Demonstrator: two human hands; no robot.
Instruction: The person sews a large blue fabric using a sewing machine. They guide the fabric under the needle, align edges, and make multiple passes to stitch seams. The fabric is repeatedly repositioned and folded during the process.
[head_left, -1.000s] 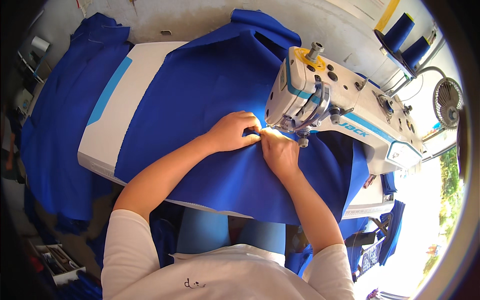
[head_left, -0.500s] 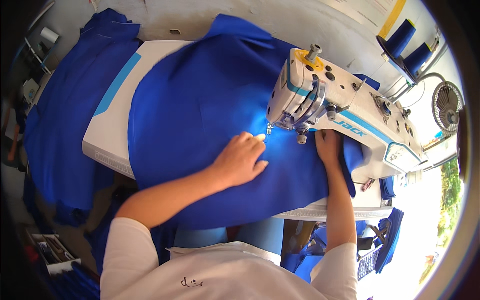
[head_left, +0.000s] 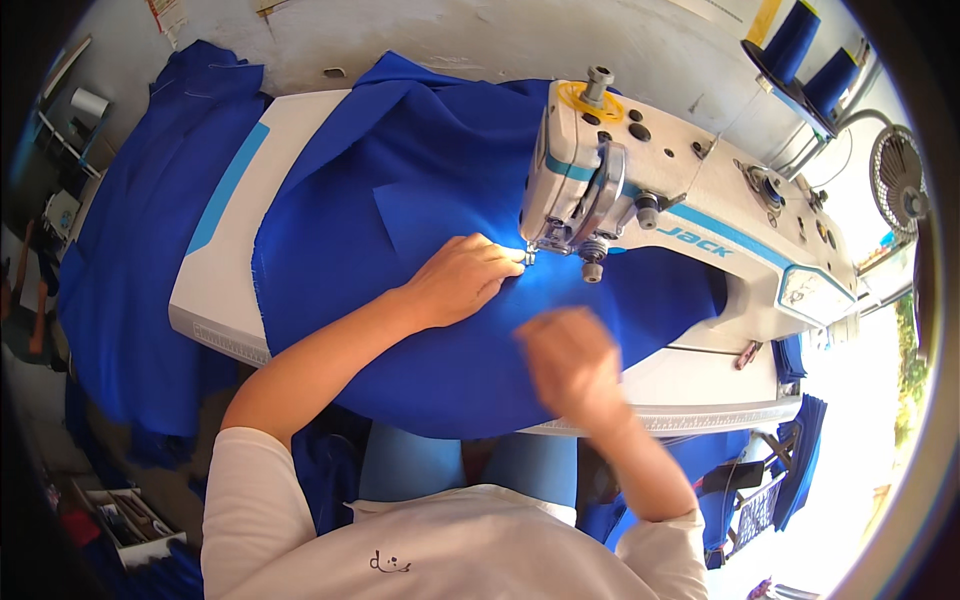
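A large piece of blue cloth [head_left: 340, 300] spreads over the bed of a white sewing machine [head_left: 700, 195] and hangs over its front edge. My left hand [head_left: 462, 278] lies on the cloth, its fingers drawn together and gripping the cloth right beside the presser foot [head_left: 531, 256]. A pocket-like piece [head_left: 400, 215] with a straight edge shows on the cloth behind that hand. Above the cloth, in front of the needle, my right hand [head_left: 570, 362] is smeared by motion; its fingers look curled, but whether they hold anything is hidden.
More blue cloth [head_left: 150, 270] drapes at the left of the machine. Two blue thread cones [head_left: 790, 45] stand on a rack at the upper right, near a fan [head_left: 897, 175]. A small pink-handled tool [head_left: 747, 355] lies on the bed's right. An open box [head_left: 125, 520] sits low at left.
My right hand has come out from under the machine arm toward me and the left. The cloth has shifted and folded at the back. My left hand stays by the presser foot.
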